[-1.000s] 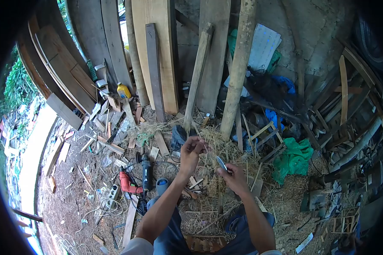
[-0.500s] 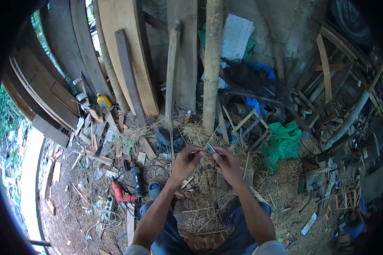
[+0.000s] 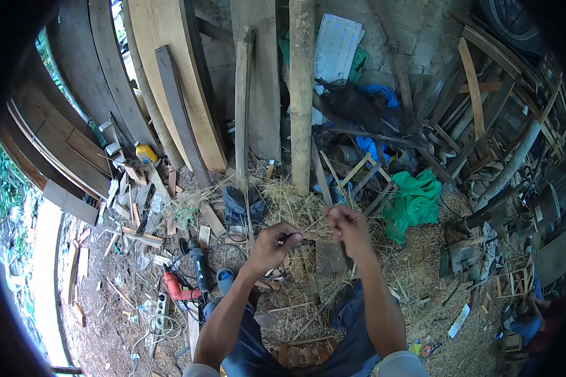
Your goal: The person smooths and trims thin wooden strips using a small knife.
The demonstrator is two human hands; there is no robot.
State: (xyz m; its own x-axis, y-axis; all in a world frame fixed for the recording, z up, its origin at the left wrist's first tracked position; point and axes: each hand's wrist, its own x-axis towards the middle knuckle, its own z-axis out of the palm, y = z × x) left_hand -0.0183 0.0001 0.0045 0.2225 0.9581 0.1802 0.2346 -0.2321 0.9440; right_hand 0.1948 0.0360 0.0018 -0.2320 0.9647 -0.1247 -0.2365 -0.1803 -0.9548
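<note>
My left hand [image 3: 274, 246] is closed, thumb against the fingers, pinching one end of a thin pale strip [image 3: 313, 227], like a sliver of bamboo or straw. Up and to its right, my right hand [image 3: 351, 231] is closed, its fingertips near the strip's other end. A dark narrow shape below that hand looks like the handle of the small knife; its blade cannot be made out now. Both hands are held over straw and shavings [image 3: 283, 195], above my knees.
At left on the ground lie a red power drill [image 3: 181, 290], an angle grinder [image 3: 200, 271], and a power strip [image 3: 162, 308] with a cord. Planks [image 3: 258, 94] and a bamboo pole [image 3: 300, 94] stand ahead. A green plastic bag [image 3: 415, 201] lies right; a person [image 3: 528, 320] shows at far right.
My right hand has moved up and to the right, away from my left hand, so the gap between them is wider. The bright blade is no longer visible. The view has shifted slightly.
</note>
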